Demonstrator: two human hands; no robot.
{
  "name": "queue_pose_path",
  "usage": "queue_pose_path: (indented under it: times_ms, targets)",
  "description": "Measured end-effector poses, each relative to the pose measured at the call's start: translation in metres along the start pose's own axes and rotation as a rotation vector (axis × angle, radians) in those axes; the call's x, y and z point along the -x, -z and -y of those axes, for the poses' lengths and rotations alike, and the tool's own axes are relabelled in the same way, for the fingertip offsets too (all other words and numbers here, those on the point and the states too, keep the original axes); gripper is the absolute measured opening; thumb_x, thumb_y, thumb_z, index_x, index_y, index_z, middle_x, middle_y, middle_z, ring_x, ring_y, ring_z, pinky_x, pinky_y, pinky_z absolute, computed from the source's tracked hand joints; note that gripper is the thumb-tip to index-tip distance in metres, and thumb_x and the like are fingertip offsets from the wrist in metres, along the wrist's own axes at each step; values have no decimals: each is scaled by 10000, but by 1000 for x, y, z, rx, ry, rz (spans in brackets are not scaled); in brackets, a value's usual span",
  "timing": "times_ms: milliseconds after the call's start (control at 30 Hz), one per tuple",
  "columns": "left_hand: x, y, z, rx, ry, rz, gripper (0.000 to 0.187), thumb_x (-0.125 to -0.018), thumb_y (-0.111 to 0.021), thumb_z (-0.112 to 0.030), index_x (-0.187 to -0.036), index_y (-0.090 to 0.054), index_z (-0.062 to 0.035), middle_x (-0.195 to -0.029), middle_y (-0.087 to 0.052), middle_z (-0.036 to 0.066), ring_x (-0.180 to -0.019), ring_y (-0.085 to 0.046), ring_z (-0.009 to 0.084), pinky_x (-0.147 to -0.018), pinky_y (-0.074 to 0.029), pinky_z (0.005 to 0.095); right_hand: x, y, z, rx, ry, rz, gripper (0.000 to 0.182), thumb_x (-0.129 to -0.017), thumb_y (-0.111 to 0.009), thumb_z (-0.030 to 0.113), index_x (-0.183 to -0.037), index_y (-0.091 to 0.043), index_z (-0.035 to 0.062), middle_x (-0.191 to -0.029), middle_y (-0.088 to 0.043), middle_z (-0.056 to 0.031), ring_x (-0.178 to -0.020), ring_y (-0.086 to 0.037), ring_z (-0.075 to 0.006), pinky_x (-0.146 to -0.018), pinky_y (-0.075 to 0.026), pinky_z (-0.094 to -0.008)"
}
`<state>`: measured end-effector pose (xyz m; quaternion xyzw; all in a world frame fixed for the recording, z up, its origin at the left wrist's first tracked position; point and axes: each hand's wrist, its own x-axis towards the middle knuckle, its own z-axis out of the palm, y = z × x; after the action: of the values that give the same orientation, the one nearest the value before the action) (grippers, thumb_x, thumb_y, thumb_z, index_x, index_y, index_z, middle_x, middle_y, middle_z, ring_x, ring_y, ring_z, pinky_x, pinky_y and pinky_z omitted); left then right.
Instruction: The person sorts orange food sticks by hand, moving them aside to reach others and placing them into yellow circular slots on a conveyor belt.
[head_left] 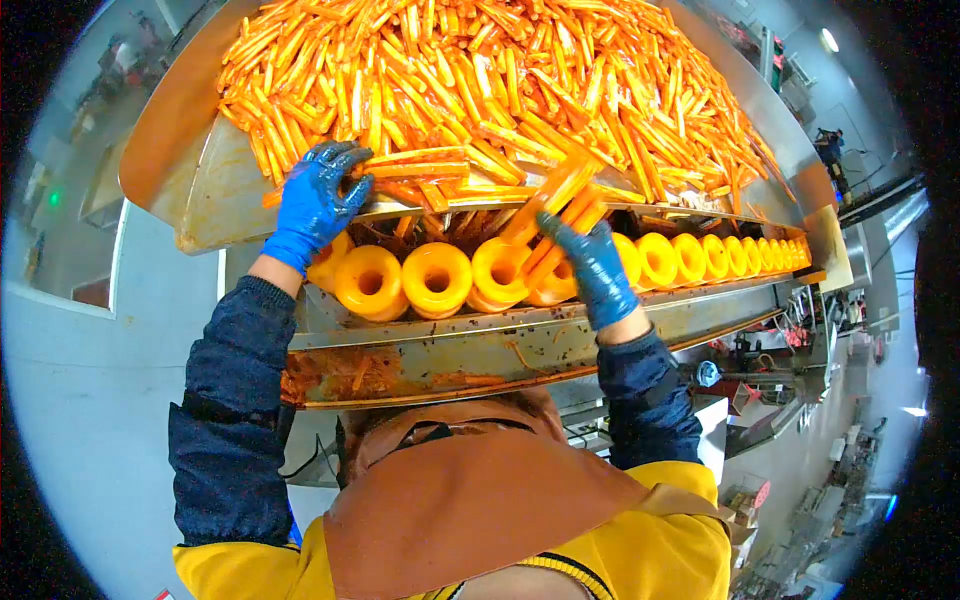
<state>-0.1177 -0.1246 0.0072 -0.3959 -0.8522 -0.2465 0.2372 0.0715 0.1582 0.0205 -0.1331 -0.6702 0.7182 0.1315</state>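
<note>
My left hand (318, 200), in a wet blue glove, is closed on the ends of orange sticks (415, 163) at the front edge of the pile. My right hand (592, 262), gloved in blue too, grips several orange strips (560, 215) above the row of cups. Below both hands runs a line of round orange cups (437, 280) with dark central holes. The held strips partly cover some cups near my right hand. Fingertips of my right hand are partly hidden behind the strips.
A large heap of glossy orange sticks (480, 80) fills the metal tray (225, 180) beyond my hands. Nearer my body lies a stained metal trough (440, 375). Machinery and a person (830, 150) stand in the background at the right.
</note>
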Motion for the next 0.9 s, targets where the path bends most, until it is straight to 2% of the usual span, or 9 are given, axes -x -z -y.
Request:
queue_pose_path:
  times_ms: [67, 200, 300, 400, 533, 567, 767, 833, 900]
  targets:
    - [0, 0, 1, 5, -3, -4, 289, -774, -676, -228, -1043, -667, -123, -1042, -635, 133, -977, -587, 321, -885, -472, 400, 5, 6, -23, 271, -36, -9, 215, -830, -691, 145, -1010, -670, 31, -905, -674, -34, -820, -619, -127, -748, -493, -273]
    - [-1, -1, 2, -1, -6, -2, 288, -774, -677, -225, -1040, -667, -118, -1039, -636, 133, -973, -589, 319, -882, -474, 399, 15, 12, -14, 280, 95, -269, 221, -856, -651, 119, -1050, -658, 13, -971, -687, -53, -862, -621, -139, -783, -488, -271]
    - [-1, 0, 1, 16, 6, 8, 287, -776, -675, -226, -1040, -670, -115, -1041, -637, 136, -976, -589, 320, -883, -473, 399, 28, 0, 3, 203, 139, -330, 183, -861, -645, 106, -1015, -666, 10, -868, -678, -41, -769, -610, -106, -686, -492, -259]
    - [0, 0, 0, 14, 12, 8, 287, -777, -673, -227, -1041, -672, -113, -1046, -636, 140, -982, -587, 323, -890, -469, 401, 27, -24, -15, 131, 164, -217, 260, -842, -666, 110, -1085, -639, 23, -789, -631, 2, -709, -567, -56, -603, -459, -235]
    - [-1, -1, 3, 21, 0, 14, 298, -779, -667, -237, -1046, -667, -106, -1058, -634, 142, -990, -584, 327, -898, -464, 403, 14, -33, -34, 364, 195, -54, 400, -853, -638, 100, -1237, -548, 29, -1007, -628, -41, -885, -553, -89, -795, -466, -259]
    - [0, -2, 5, 9, -18, -1, 299, -780, -665, -240, -1047, -666, -106, -1061, -634, 140, -991, -584, 327, -898, -465, 403, 11, -37, -37, 168, 200, -126, 399, -873, -622, 107, -1255, -537, 27, -1036, -628, -38, -926, -558, -97, -808, -466, -259]
    - [1, -2, 3, 29, 0, -8, 285, -780, -663, -244, -1033, -666, -112, -1059, -635, 133, -993, -585, 320, -894, -470, 402, 22, -65, -9, 16, 126, -180, 338, -944, -541, 171, -1248, -545, 23, -1049, -618, -12, -896, -544, -96, -804, -452, -245]
    - [0, 0, 3, 41, 8, 5, 294, -777, -667, -252, -1037, -665, -116, -1056, -637, 131, -986, -588, 319, -891, -472, 399, 16, -76, -40, 117, 301, -122, 304, -935, -558, 181, -1192, -569, 19, -1063, -632, -40, -863, -582, -137, -769, -470, -281]
    - [1, -1, 4, 34, 22, 22, 313, -771, -671, -258, -1054, -660, -126, -1067, -634, 128, -1004, -580, 320, -905, -464, 404, 19, -76, -42, 365, 192, -114, 301, -897, -614, 170, -1148, -577, 9, -1021, -648, -93, -835, -605, -184, -755, -480, -320]
